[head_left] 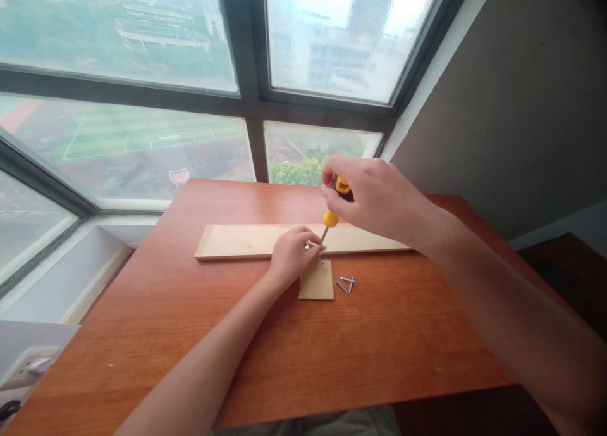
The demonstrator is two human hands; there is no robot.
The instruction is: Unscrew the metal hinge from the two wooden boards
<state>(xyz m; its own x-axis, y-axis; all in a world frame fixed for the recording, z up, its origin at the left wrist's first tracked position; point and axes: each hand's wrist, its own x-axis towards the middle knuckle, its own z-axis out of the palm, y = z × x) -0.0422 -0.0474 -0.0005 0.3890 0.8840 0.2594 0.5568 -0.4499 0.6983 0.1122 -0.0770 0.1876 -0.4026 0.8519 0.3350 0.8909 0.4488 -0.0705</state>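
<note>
My right hand [370, 199] is closed round the handle of a screwdriver [331, 218] with yellow and black parts, tilted with its shaft pointing down to the left. The tip reaches the fingertips of my left hand [294, 252], which are pinched at a small metal screw, mostly hidden by the fingers. Below them a small square wooden piece [317, 283] lies at the near edge of a long pale wooden board [241, 241]. Part of the square is covered by my left hand. Several loose silver screws [346, 284] lie just right of the square.
The reddish-brown wooden table [284, 354] bears all of this. Behind it stand large windows with a dark frame [251, 100]. A grey wall [502, 119] rises on the right. At lower left there is a wall socket [31, 366].
</note>
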